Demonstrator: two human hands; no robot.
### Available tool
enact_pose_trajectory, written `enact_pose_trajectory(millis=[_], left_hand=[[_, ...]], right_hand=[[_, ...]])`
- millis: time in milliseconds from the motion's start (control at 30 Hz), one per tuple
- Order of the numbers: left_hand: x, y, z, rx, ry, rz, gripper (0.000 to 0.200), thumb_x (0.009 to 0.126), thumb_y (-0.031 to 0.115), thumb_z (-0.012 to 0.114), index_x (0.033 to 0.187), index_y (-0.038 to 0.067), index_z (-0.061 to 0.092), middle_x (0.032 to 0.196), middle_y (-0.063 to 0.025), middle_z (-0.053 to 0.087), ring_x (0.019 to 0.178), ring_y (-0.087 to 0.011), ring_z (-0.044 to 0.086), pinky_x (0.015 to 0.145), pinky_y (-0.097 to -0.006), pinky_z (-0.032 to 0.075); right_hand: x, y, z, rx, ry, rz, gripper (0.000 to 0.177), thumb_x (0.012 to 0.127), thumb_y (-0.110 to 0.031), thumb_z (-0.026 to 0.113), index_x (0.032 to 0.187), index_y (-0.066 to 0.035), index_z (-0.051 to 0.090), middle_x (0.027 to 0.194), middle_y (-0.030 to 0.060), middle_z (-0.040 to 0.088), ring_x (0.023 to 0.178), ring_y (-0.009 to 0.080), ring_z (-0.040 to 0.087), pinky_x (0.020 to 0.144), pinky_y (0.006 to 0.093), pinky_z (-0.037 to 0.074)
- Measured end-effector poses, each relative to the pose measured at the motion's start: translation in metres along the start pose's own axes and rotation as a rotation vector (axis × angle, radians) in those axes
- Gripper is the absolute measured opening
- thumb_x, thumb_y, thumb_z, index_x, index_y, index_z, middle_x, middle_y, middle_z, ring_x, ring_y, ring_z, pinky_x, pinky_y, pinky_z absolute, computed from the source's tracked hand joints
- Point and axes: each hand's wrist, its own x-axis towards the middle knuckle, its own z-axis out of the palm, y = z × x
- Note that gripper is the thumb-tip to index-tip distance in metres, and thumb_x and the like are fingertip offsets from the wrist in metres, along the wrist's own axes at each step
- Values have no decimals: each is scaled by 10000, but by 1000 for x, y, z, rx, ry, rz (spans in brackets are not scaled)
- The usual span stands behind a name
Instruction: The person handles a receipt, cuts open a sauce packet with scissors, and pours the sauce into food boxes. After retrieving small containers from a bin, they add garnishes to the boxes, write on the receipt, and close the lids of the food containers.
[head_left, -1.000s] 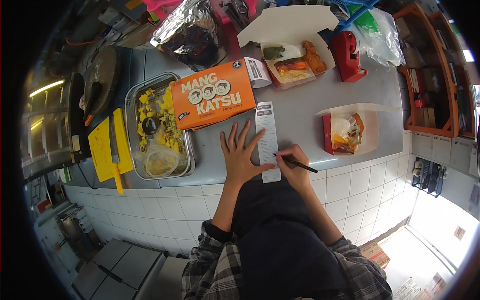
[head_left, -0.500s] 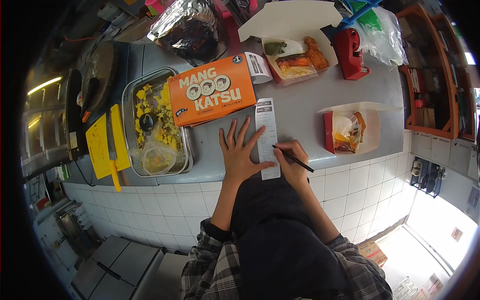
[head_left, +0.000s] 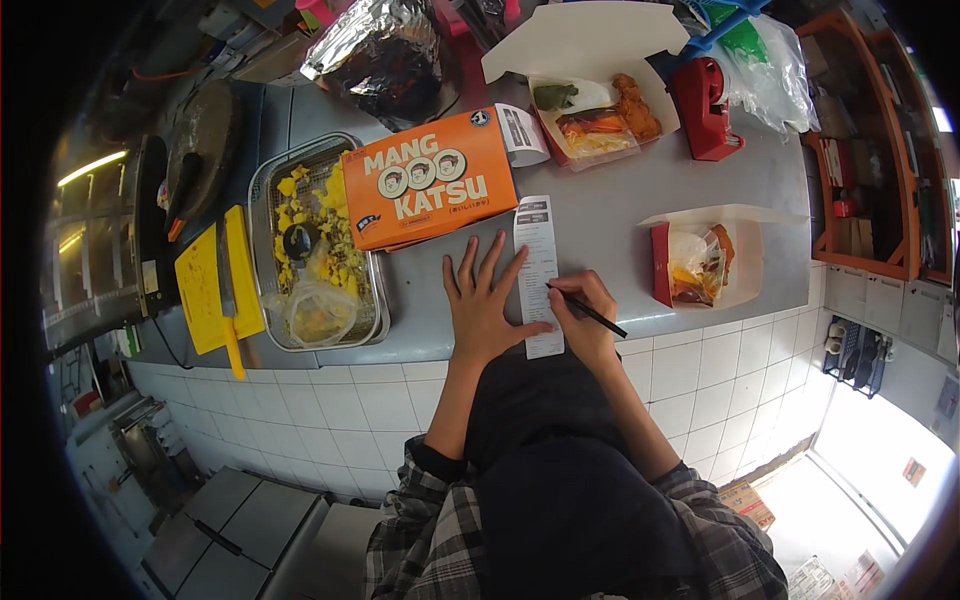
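Note:
A long printed receipt [head_left: 537, 250] lies on the grey counter close to its front edge. My left hand [head_left: 487, 310] is spread flat beside it, with the thumb and a fingertip resting on the paper. In my right hand [head_left: 590, 315] is a black pen [head_left: 597, 316], its tip at the receipt's right side. Just beyond my left hand sits a closed orange food box [head_left: 430, 180] with a second slip [head_left: 522, 135] at its corner. To the right of my right hand is an open box [head_left: 740, 270] holding fried food and a plastic packet.
A metal basket [head_left: 379, 300] with yellow food pieces stands left, beside a knife [head_left: 232, 345] on a yellow board [head_left: 200, 290]. Behind are a foil-covered item [head_left: 375, 60], an open meal box [head_left: 590, 40] and a red tape dispenser [head_left: 700, 110].
The whole view has shifted slightly. My right hand and the pen tip have moved a little up along the receipt; my left hand stays in place on it.

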Motion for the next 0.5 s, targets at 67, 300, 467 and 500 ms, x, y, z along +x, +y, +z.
enact_pose_trajectory(millis=[67, 300, 467, 500], left_hand=[[0, 0, 0, 4, 4, 3, 1075, 493, 770, 686, 1402, 254, 436, 1523, -35, 275, 1417, -324, 141, 1113, -600, 8], [1, 0, -1, 2, 3, 1, 1088, 496, 772, 684, 1413, 250, 421, 1523, -37, 274, 1416, -324, 145, 1112, -597, 9], [0, 1, -2, -1, 22, 3, 1064, 505, 789, 659, 1400, 257, 438, 1514, -29, 291, 1416, -308, 155, 1111, -603, 24], [0, 1, -2, 2, 15, 2, 1066, 504, 789, 659, 1400, 255, 438, 1514, -29, 290, 1416, -308, 153, 1110, -604, 24]], right_hand=[[-1, 8, 1, 29, 25, -2, 136, 801, 70, 649, 923, 30, 603, 893, 100, 615, 822, 161, 660, 731, 272, 539], [6, 8, 8, 77, 78, 32, 145, 804, 71, 647, 935, 36, 596, 914, 109, 630, 838, 167, 661, 746, 276, 541], [4, 10, 7, 56, 68, 23, 157, 834, 53, 640, 974, 28, 575, 906, 99, 636, 851, 145, 646, 764, 258, 528], [5, 11, 9, 128, 112, 64, 160, 818, 60, 647, 964, 30, 589, 904, 103, 636, 857, 159, 656, 783, 271, 529]])
